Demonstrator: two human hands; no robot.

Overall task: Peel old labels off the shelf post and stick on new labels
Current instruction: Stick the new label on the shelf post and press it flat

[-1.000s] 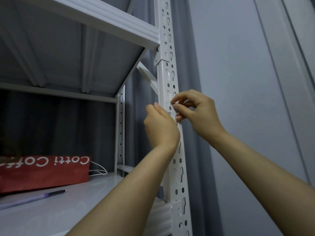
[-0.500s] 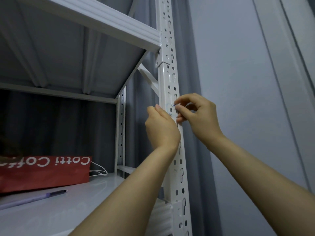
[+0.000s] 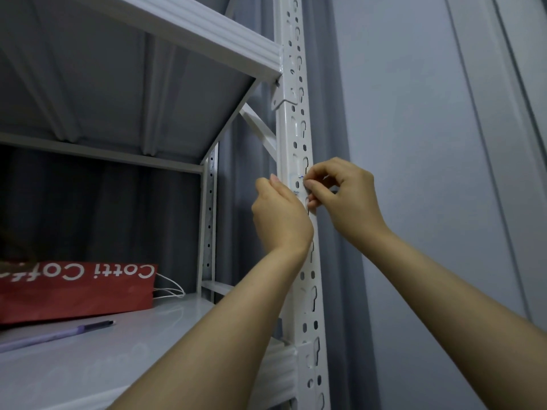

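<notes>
A white perforated shelf post point(image 3: 299, 119) runs up the middle of the head view. On it, at hand height, sits a small pale label point(image 3: 296, 182) with blue marks, partly hidden by fingers. My right hand point(image 3: 343, 199) pinches the label's right edge between thumb and forefinger. My left hand point(image 3: 279, 214) rests against the post's left side just below the label, fingers curled toward the post; whether it holds anything is hidden.
A white shelf board point(image 3: 177, 25) joins the post above the hands. On the lower shelf point(image 3: 88, 359) lie a red paper bag point(image 3: 77, 288) with white lettering and a purple pen point(image 3: 56, 335). A grey wall point(image 3: 429, 173) stands close on the right.
Both hands stay at the same spot on the post. The right hand's fingers have shifted slightly at the label's edge.
</notes>
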